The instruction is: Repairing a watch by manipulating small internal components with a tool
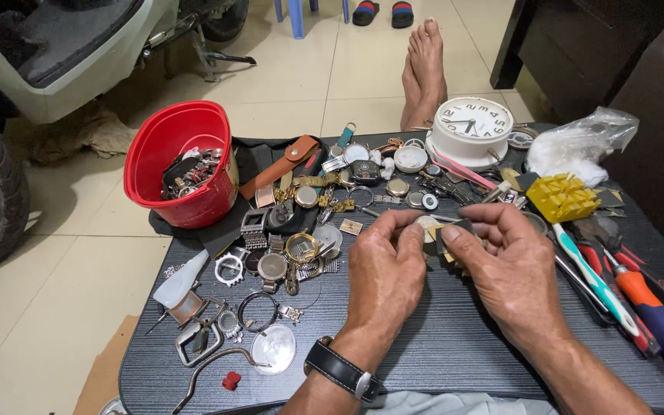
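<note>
dark table [439, 361] on tiled floor | left hand [384, 277], right hand [510, 269] pinch small watch part [429, 226]

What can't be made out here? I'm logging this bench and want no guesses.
Head view:
- Small round part pinched between left hand and right hand: fingers cover most of it.
- Red bucket contents: a tangled heap, too small to sort.
- Orange-handled screwdriver: cut off by the right edge.
</note>
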